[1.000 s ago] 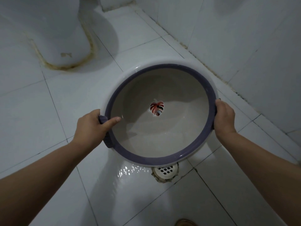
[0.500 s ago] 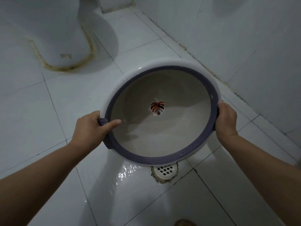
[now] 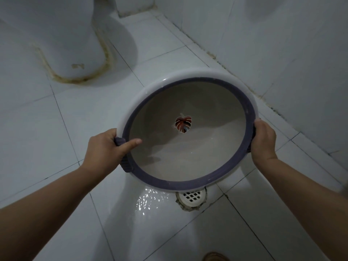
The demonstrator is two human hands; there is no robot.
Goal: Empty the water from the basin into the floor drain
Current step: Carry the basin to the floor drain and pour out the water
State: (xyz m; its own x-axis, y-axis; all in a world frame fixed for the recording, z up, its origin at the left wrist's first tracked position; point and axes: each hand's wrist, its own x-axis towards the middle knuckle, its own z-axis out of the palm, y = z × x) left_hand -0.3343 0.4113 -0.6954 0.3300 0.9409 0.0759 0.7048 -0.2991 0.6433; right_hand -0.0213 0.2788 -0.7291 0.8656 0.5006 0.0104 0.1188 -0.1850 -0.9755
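I hold a round white basin [image 3: 188, 159] with a purple rim and a leaf picture at its bottom, tilted toward me above the floor. A thin sheet of water lies in its lower part. My left hand [image 3: 105, 149] grips the purple left handle, thumb lying inside the rim. My right hand [image 3: 263, 140] grips the right handle. The white floor drain [image 3: 192, 197] with a grid cover sits just below the basin's near edge, partly hidden by it. Wet tile [image 3: 148, 200] glistens to the left of the drain.
A white toilet base [image 3: 62, 44] with stained sealant stands at the far left. A tiled wall [image 3: 282, 53] runs along the right, close behind the basin. The tip of a brown sandal [image 3: 214, 257] shows at the bottom edge.
The basin has shifted slightly to the right and toward the wall. Both hands keep the same grip on the handles.
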